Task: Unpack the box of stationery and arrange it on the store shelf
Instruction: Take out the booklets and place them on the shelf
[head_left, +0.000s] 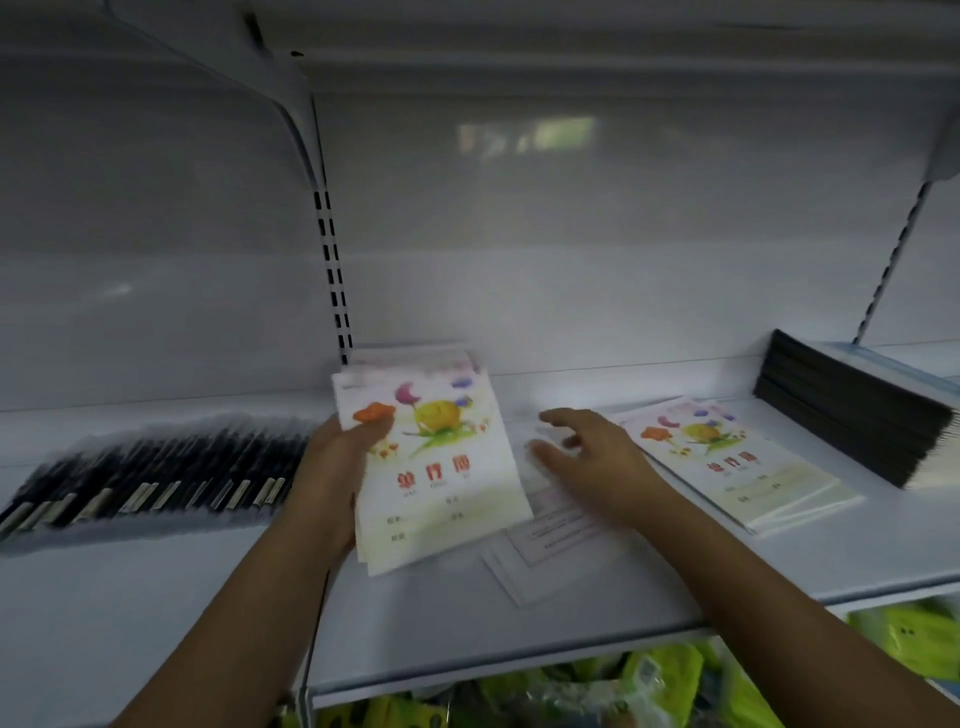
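Note:
My left hand (340, 467) grips a stack of white exercise books (441, 478) with a flower picture and red characters, held just above the white shelf (467, 639). The thumb lies across the top cover. My right hand (587, 462) hovers to the right of that stack with its fingers spread and holds nothing. Beneath it lie a few white sheets or books, back side up (550, 551). A second stack of the same exercise books (727, 457) lies flat on the shelf further right.
A row of dark pens in clear sleeves (156, 478) lies on the shelf at the left. A pile of black-edged notebooks (852, 410) sits at the far right. Yellow-green packets (660, 680) fill the shelf below. A slotted upright (332, 270) divides the back panel.

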